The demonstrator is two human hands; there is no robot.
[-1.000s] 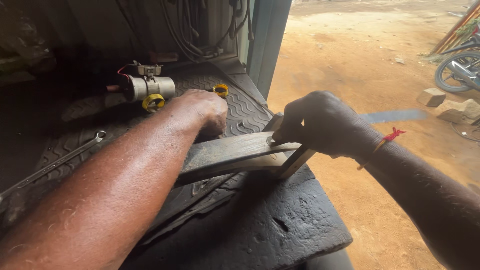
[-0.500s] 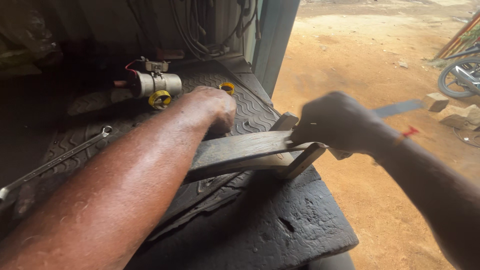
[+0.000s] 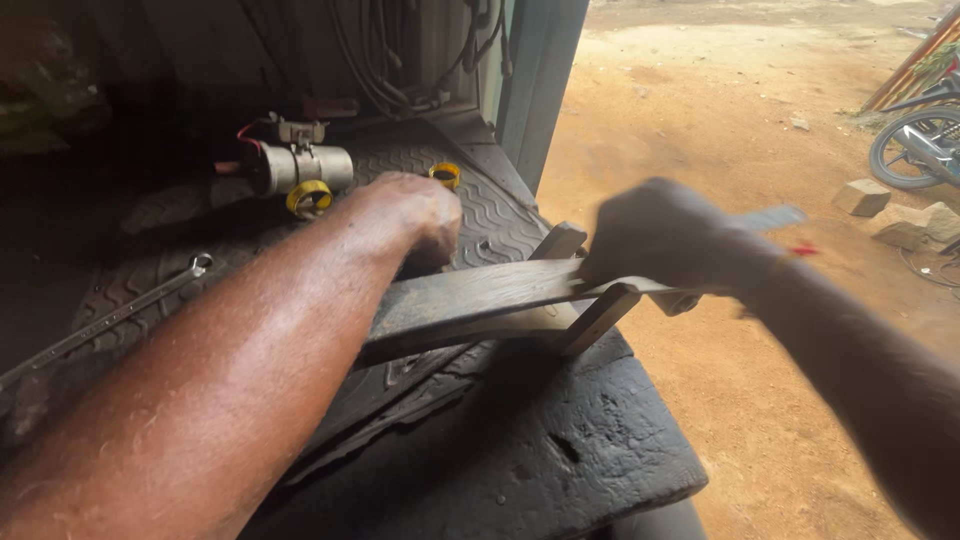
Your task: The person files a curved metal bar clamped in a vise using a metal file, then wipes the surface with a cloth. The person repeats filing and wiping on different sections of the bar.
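On one rubber mat (image 3: 520, 450), two hands' (image 3: 405, 215) (image 3: 660, 235) fingers grasp one flat metal bar (image 3: 470, 300).

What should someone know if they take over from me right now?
Left hand: fisted, pressing on the far end of the flat metal bar.
Right hand: blurred, at the bar's bracket, gripping something unclear.
The bar lies across the black rubber mat.
A wrench lies at left; a grey cylinder with a yellow ring behind.
Done and remaining: cannot tell.
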